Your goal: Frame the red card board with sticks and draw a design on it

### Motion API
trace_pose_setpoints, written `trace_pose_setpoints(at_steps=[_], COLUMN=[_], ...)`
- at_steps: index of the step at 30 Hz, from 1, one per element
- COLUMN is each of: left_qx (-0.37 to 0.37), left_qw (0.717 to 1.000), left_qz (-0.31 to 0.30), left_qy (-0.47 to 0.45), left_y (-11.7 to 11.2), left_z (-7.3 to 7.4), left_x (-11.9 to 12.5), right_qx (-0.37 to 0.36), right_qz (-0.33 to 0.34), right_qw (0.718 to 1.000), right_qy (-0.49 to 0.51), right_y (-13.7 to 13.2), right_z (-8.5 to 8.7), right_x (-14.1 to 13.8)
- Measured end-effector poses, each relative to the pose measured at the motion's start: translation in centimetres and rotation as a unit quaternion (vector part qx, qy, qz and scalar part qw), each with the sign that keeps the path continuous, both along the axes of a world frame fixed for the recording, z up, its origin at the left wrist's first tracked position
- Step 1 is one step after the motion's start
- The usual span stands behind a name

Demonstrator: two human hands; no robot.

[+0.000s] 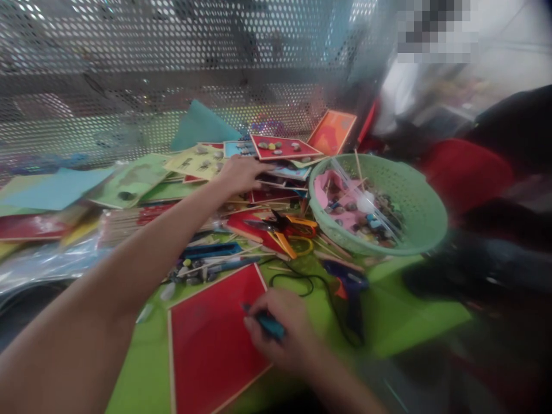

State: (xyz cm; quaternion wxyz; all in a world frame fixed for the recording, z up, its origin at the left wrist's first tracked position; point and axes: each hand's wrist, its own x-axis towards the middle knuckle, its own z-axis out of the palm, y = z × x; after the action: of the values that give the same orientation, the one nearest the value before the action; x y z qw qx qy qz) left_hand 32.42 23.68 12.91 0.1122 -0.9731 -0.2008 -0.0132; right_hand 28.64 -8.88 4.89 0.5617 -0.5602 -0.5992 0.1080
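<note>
My right hand is closed around a dark teal pen, its tip over a red card edged with thin pale sticks. The card lies on the green table in front of me. My left arm reaches far forward, and my left hand rests at a pile of cards; its fingers are partly hidden and blurred. Near that hand lie a red card with pebbles, a yellow card and a blue card.
Orange-handled scissors, a blue glue gun with a black cord, and small stones lie mid-table. A green basket with pebbles and pink foam stands right. Behind rises a perforated metal panel. Green sheets lie left.
</note>
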Motion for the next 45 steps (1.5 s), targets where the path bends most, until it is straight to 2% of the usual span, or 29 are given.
trace_pose_setpoints(at_steps=[3,6,12,15,22,28,32,36,39,45], left_qx=[-0.034,-0.041,-0.047,-0.043,-0.029,-0.01,0.02,0.038,0.052,0.127], left_qw=[0.999,0.997,0.99,0.989,0.994,0.997,1.0,0.999,0.999,0.989], left_qz=[0.004,0.003,0.058,0.073,0.034,0.036,0.01,0.006,-0.001,-0.075], left_qy=[-0.022,-0.061,-0.118,-0.119,-0.102,-0.075,-0.001,-0.003,-0.001,-0.013], left_y=[1.7,2.4,2.0,1.8,2.0,1.5,-0.1,-1.9,-2.7,-2.8], left_z=[0.7,1.4,3.5,4.0,2.9,2.4,0.2,-1.8,-2.0,-2.2], left_x=[0.5,0.9,1.6,1.9,1.8,1.7,0.8,0.2,0.1,-0.3], right_qx=[0.003,0.007,0.021,0.021,0.012,0.014,-0.007,-0.006,0.006,-0.004], right_qz=[-0.004,-0.004,-0.022,-0.021,-0.029,-0.022,-0.01,-0.005,-0.013,-0.014], right_qw=[1.0,1.0,1.0,1.0,0.999,1.0,1.0,1.0,1.0,1.0], right_qy=[0.004,0.005,-0.007,-0.01,-0.017,-0.006,0.002,0.001,0.004,-0.003], right_y=[0.0,0.1,0.0,-0.1,0.0,-0.2,-0.3,-0.3,-0.2,-0.2], right_z=[0.0,0.0,0.2,0.3,0.1,0.1,0.3,0.3,0.1,0.3], right_x=[0.0,-0.1,0.0,0.0,0.0,0.0,0.1,0.1,0.1,0.1])
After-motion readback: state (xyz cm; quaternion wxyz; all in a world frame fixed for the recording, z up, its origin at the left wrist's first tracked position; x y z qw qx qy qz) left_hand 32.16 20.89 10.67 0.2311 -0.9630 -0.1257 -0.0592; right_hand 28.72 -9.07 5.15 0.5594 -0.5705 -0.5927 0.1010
